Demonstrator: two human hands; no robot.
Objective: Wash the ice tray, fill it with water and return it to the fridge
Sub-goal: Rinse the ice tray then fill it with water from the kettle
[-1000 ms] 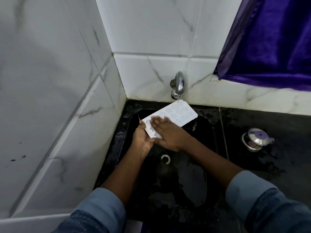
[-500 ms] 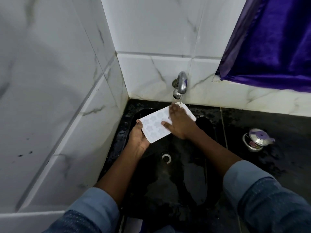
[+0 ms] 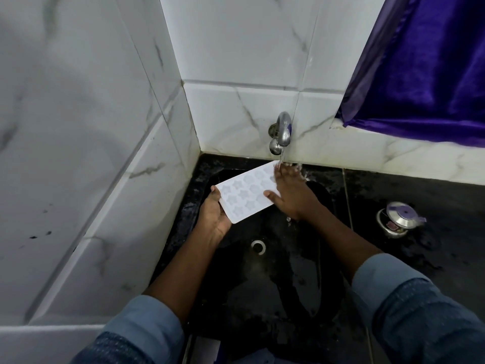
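Observation:
A white ice tray [image 3: 245,191] with star-shaped moulds is held tilted over the black sink [image 3: 265,271], its far end under the steel tap [image 3: 283,130]. My left hand [image 3: 213,215] grips the tray's near left corner from below, thumb on its edge. With fingers straight, my right hand [image 3: 291,191] lies flat on the tray's far right end. A thin stream of water falls from the tap onto those fingers and splashes off.
White marble tiles wall in the sink on the left and behind. A black wet counter [image 3: 420,195] runs to the right, with a small steel lidded pot [image 3: 399,218] on it. A purple curtain [image 3: 425,61] hangs at the upper right. The drain [image 3: 258,246] sits mid-basin.
My right hand has slid along the tray from its near end up to the far end under the tap. The tray stays in my left hand, tilted a little more toward the tap.

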